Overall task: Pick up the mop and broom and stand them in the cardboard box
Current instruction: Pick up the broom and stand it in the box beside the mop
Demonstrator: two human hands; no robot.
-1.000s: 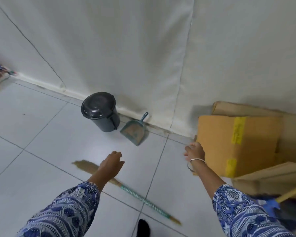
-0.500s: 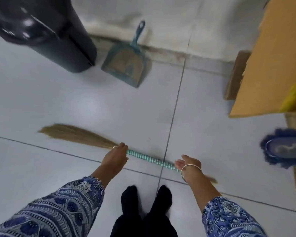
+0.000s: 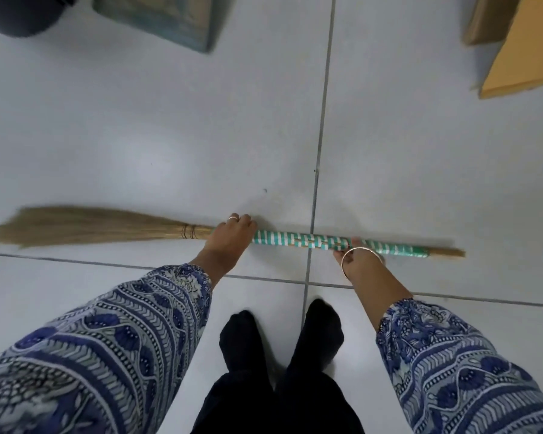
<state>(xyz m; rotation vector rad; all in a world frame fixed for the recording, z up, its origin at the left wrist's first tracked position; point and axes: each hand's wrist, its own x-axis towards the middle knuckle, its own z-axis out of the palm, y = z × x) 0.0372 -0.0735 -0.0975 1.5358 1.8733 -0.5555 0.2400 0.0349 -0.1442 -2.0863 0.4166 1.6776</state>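
A grass broom (image 3: 298,241) with a teal-and-white wrapped handle lies across the white floor tiles, bristles to the left. My left hand (image 3: 231,234) is closed over the handle where the bristles begin. My right hand (image 3: 356,256), with a bangle at the wrist, grips the handle further right, near its end. The cardboard box (image 3: 527,57) shows only as a corner at the top right. The mop is out of view.
A teal dustpan (image 3: 160,20) rests on the floor at the top, with a dark bin (image 3: 19,17) to its left. My two feet in black socks (image 3: 279,336) stand just behind the broom. A brown cardboard flap (image 3: 486,20) lies beside the box.
I have bent lower toward the floor, so the broom fills more of the view. Both hands have closed on the handle; the mop head has left the frame.
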